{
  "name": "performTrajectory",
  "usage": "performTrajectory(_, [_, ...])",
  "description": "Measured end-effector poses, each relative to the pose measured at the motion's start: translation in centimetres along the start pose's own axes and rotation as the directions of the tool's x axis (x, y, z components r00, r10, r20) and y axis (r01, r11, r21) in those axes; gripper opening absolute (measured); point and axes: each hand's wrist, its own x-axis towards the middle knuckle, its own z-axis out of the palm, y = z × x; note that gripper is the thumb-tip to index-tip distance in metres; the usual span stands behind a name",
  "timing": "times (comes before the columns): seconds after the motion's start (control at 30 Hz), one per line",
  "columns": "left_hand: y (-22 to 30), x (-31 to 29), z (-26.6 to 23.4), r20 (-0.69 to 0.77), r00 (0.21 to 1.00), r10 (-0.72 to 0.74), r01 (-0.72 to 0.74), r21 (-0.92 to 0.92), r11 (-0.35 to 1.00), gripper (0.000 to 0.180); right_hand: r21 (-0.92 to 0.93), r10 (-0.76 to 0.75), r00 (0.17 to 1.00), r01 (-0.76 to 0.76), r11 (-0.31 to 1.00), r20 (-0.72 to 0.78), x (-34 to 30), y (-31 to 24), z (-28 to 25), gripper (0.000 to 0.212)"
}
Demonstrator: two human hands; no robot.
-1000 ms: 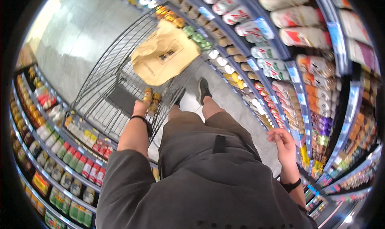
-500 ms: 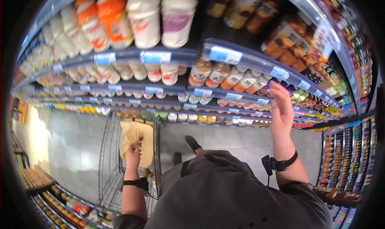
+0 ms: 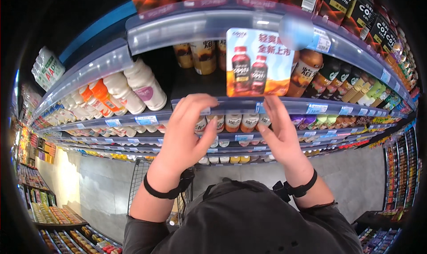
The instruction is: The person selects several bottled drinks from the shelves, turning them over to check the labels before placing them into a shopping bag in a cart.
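Observation:
In front of the drinks shelf, my left hand (image 3: 187, 131) is raised with fingers stretched toward the shelf edge and thumb apart. My right hand (image 3: 282, 134) is up too, its fingers spread just below a promotional card (image 3: 238, 85) picturing two dark bottles. Neither hand holds anything; the fingertips overlap the shelf's front strip (image 3: 240, 106), and I cannot tell whether they touch it. Between the hands, on the lower shelf, stand several brown drink bottles (image 3: 249, 122). Behind the card, larger brown bottles (image 3: 204, 56) stand on the shelf above.
White bottles (image 3: 149, 87) fill the shelf at left. Dark coffee boxes (image 3: 342, 5) stand on top. A wire shopping cart (image 3: 138, 178) is below my left arm, partly hidden by it. More stocked shelves (image 3: 398, 174) rise at far right.
My left hand has left the brown paper bag in the cart and come up to the shelf. The view has shifted, bringing the promotional card and upper coffee boxes in front of me.

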Motion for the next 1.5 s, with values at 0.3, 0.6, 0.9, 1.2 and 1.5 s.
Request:
performTrajectory(0.3, [-2.3, 5.4, 7.9, -0.006, 0.963, -0.27, 0.253, -0.326, 0.911, 0.053, 0.109, -0.004, 0.987, -0.014, 0.994, 0.16, 1.3, 0.6, -2.3, 0.077])
performTrajectory(0.6, [-2.9, 7.9, 10.5, -0.111, 0.989, -0.093, 0.092, -0.012, 0.996, 0.035, 0.246, -0.054, 0.969, -0.007, 0.969, 0.24, 1.7, 2.2, -2.6, 0.081])
performTrajectory(0.9, [-3.3, 3.5, 9.1, -0.118, 0.981, -0.156, 0.161, 0.035, 0.986, 0.055, -0.061, -0.049, 0.955, 0.07, 0.996, 0.293, 2.1, 1.8, -2.3, 0.096])
performTrajectory(1.2, [-1.0, -4.5, 5.6, -0.351, 0.933, -0.083, -0.031, -0.307, 0.951, 0.089, -0.321, -0.393, 0.838, 0.517, 0.794, 0.378, 3.6, 2.6, 1.6, 0.073])
performTrajectory(1.5, [-1.0, -17.2, -1.6, -0.389, 0.742, -0.546, 0.471, -0.278, 0.837, 0.069, 0.136, -0.137, 0.671, 0.055, 0.989, 0.728, 3.9, 3.6, 10.9, 0.078])
